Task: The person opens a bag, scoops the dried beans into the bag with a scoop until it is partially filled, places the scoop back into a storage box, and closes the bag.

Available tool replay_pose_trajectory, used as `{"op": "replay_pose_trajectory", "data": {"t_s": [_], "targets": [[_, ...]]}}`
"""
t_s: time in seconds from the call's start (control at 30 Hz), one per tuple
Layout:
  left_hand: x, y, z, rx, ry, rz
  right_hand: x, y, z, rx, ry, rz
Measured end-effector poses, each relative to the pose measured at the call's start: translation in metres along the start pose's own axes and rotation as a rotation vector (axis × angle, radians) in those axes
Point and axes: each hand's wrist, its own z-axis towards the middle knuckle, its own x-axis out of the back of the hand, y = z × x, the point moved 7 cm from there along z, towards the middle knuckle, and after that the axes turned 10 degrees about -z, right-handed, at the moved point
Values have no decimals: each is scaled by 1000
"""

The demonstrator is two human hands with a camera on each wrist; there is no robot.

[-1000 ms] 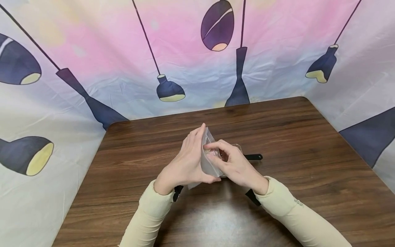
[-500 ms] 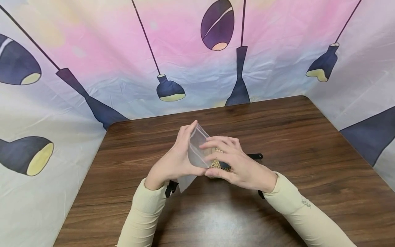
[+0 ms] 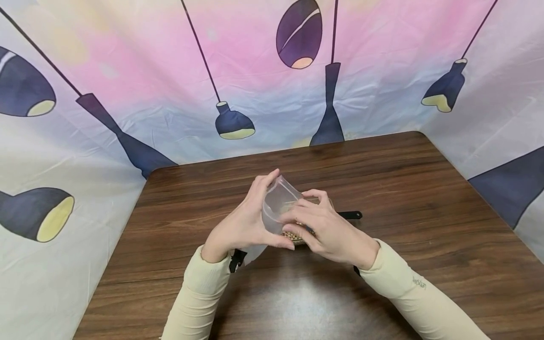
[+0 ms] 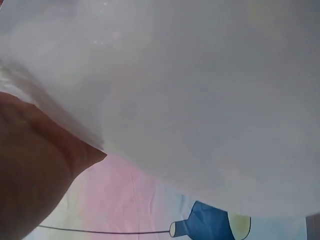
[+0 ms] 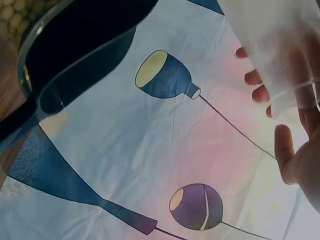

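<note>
Spreading across the left and back, a pink, blue and white cloth (image 3: 165, 71) printed with hanging lamps (image 3: 234, 123) stands behind a brown table (image 3: 170, 226). A pale sleeve (image 3: 197, 293) leads to the left hand (image 3: 242, 226), with a black strap (image 3: 237, 259) at its wrist. This hand's grip is clamped on a plastic bag (image 3: 277, 200), thumb below and fingers above, their tips set well apart. The bag is between the two hands, its mouth spread and facing right (the left wrist view is mostly its cloudy side). Next comes the right hand (image 3: 326, 231), fingers bent at the bag's mouth; whether they pinch it, I cannot tell. Under and beside those fingers are tan beans (image 3: 291, 236) in a clear container (image 3: 299, 242), partly hidden. A black scoop (image 5: 92, 47) shows beside beans in the right wrist view. Farther right, a black handle (image 3: 350, 215) sticks out past the right hand, beyond the other pale sleeve (image 3: 405, 281).
</note>
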Motion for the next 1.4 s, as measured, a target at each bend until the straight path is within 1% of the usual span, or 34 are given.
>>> {"op": "replay_pose_trajectory", "data": {"t_s": [0.07,0.13,0.2,0.3,0.37,0.43,0.5,0.57,0.67,0.73,0.77,0.83,0.9,0.93,0.97,1.0,1.03,1.07,1.1,1.17,1.2,1.27,1.3,1.33,1.4], "targets": [[-1,0,1,-8,8,2,1,0,0,-2,16,-9],[-1,-1,2,-11,31,-9,1,0,1,-6,26,-3],[0,-2,2,-12,50,-33,2,1,1,-23,20,6],[1,0,2,-37,62,-71,1,3,1,-61,-4,14],[-1,2,3,-69,47,-84,0,4,1,-91,-33,12],[-5,5,4,-99,21,-75,-2,5,0,-114,-70,11],[-9,7,5,-115,-5,-50,-5,5,-1,-134,-109,15],[-13,7,6,-109,-22,-24,-7,5,-2,-144,-135,32],[-15,6,6,-56,-14,15,-8,4,-2,-147,-140,62],[-15,5,6,-22,1,29,-6,3,-1,-145,-117,79],[-13,5,6,-16,10,32,-3,4,0,-144,-93,76],[-9,2,6,-14,39,11,6,7,2,-143,-15,58],[-4,-4,6,-16,82,-31,21,16,2,-164,89,26],[0,-7,7,-14,107,-55,32,23,1,-193,143,-2],[3,-11,7,-6,134,-84,41,33,-2,-248,180,-35],[6,-16,7,12,159,-110,49,44,-7,-323,197,-68],[9,-20,7,34,182,-131,56,56,-14,-412,191,-101],[11,-25,7,58,200,-143,59,68,-23,-513,154,-135],[13,-29,6,82,215,-149,60,81,-34,-612,97,-164],[15,-36,5,122,232,-158,55,101,-60,-778,-74,-203],[16,-39,5,137,237,-159,51,108,-72,-831,-159,-209],[17,-42,4,155,243,-156,41,119,-96,-888,-295,-183],[17,-42,4,159,243,-155,36,122,-106,-907,-342,-151],[18,-42,4,158,241,-153,31,125,-115,-923,-382,-109],[19,-41,4,155,234,-153,21,128,-130,-952,-428,-12]]}}
